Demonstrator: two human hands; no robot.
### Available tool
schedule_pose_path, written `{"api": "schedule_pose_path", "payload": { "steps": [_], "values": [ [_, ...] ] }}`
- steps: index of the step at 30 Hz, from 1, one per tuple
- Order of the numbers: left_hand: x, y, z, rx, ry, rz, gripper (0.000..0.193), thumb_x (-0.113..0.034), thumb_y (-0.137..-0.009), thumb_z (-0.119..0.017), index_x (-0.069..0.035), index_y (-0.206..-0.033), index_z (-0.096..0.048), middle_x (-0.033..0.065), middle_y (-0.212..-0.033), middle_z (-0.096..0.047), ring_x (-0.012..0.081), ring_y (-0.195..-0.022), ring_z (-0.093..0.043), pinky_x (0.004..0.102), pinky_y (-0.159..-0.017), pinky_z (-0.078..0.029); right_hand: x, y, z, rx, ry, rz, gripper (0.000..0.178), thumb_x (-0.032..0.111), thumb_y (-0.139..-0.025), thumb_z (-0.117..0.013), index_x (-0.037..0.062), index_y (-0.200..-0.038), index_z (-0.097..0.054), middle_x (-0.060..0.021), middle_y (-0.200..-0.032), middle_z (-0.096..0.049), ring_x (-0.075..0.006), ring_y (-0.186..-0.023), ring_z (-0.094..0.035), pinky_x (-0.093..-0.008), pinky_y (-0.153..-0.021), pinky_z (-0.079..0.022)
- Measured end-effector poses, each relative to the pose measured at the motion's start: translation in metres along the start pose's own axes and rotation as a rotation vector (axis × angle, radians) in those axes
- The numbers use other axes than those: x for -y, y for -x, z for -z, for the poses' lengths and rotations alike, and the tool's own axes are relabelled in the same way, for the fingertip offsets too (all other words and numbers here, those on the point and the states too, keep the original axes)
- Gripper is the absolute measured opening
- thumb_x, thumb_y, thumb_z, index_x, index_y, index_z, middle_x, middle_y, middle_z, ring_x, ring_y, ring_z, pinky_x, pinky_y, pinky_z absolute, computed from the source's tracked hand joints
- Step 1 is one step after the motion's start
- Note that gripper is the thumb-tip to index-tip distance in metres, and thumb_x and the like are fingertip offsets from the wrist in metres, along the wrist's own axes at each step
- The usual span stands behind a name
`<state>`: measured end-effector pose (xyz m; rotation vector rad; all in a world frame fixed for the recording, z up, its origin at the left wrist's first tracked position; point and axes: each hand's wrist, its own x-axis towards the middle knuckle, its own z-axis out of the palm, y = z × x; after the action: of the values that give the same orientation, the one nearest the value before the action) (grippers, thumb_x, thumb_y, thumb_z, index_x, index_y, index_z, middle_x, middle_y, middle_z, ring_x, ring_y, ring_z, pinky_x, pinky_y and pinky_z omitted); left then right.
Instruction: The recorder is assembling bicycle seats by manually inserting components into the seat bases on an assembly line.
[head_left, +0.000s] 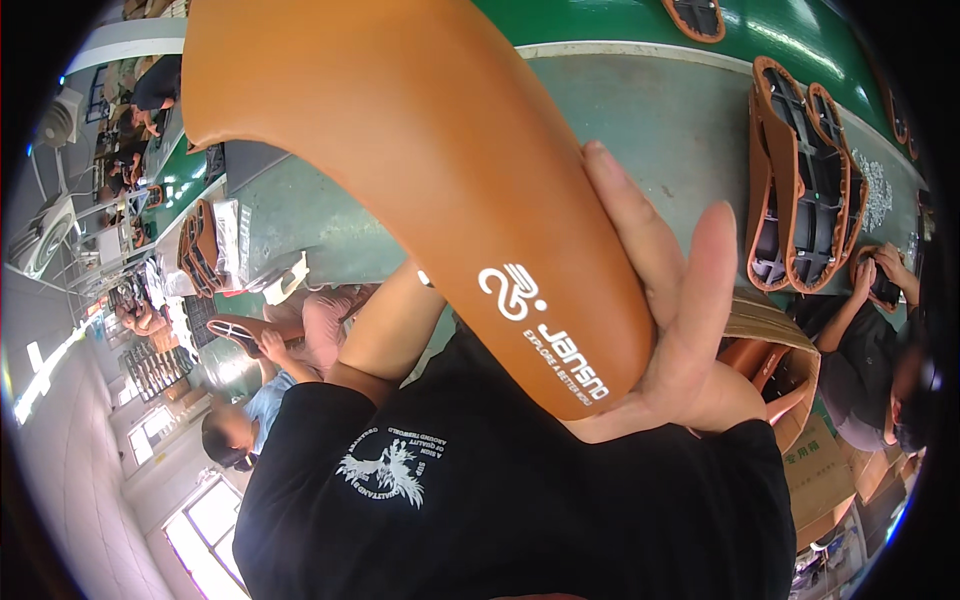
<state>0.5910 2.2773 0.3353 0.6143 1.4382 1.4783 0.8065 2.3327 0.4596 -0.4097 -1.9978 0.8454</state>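
A long, curved brown scooter seat [450,180] with a smooth padded cover and a white print near its narrow end fills the middle of the view, close to me. My right hand [690,320] is closed round that narrow end, with the palm against its tip and two fingers reaching up along its right edge. My left forearm [395,325] goes up behind the seat. The left hand itself is hidden there, so its grip does not show. The underside of this seat faces away from view.
On the grey-green worktable [650,110], a stack of seats [800,180] stands at right, beside small silvery pieces [876,190]. Another seat [200,250] rests at left. A cardboard box [790,330] with brown seats sits by my right arm. Co-workers handle seats at both sides.
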Motion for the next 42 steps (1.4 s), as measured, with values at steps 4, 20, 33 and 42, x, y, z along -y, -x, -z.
{"api": "schedule_pose_path", "payload": {
  "steps": [4,20,33,42],
  "values": [
    [0.004,-0.006,-0.011,-0.04,-0.017,-0.044,0.036,-0.033,-0.1,-0.065,0.001,-0.091,-0.071,0.0029,-0.074,-0.066,0.0096,-0.067,-0.057,0.0273,-0.062,-0.045,-0.007,0.001,-0.01,-0.13,-0.091,0.009,0.095,0.006,-0.084,-0.075,-0.0196,-0.151,-0.013,-0.0427,-0.14,-0.048,-0.0543,-0.133,-0.049,-0.0583,-0.112,-0.037],
    [-0.03,-0.059,-0.002,0.002,-0.594,0.164,0.048,-0.043,-0.101,-0.061,0.0,-0.09,-0.078,-0.0008,-0.061,-0.054,0.0091,-0.062,-0.048,0.0281,-0.059,-0.041,-0.141,0.025,-0.016,-0.527,-1.254,-1.022,0.056,0.004,-0.092,-0.057,0.0035,-0.146,-0.039,-0.0168,-0.14,-0.054,-0.0336,-0.123,-0.06,-0.0507,-0.101,-0.052],
    [0.032,-0.011,0.083,-0.044,-0.584,0.446,0.042,-0.039,-0.098,-0.068,-0.001,-0.085,-0.079,-0.0077,-0.057,-0.043,0.0043,-0.053,-0.034,0.0262,-0.05,-0.029,-0.322,-0.067,-0.022,-0.731,-1.336,-0.811,0.051,0.019,-0.098,-0.065,0.004,-0.142,-0.042,-0.0133,-0.131,-0.058,-0.0362,-0.124,-0.058,-0.0537,-0.106,-0.049],
    [0.034,-0.034,0.039,0.235,-0.689,0.368,0.038,-0.037,-0.099,-0.067,-0.003,-0.089,-0.079,-0.009,-0.058,-0.043,0.003,-0.055,-0.035,0.0261,-0.05,-0.027,-0.249,0.092,-0.072,-0.582,-1.019,-1.19,0.062,0.007,-0.091,-0.07,-0.0015,-0.145,-0.042,-0.0135,-0.122,-0.062,-0.0288,-0.107,-0.067,-0.0401,-0.095,-0.056]
  ]
}}
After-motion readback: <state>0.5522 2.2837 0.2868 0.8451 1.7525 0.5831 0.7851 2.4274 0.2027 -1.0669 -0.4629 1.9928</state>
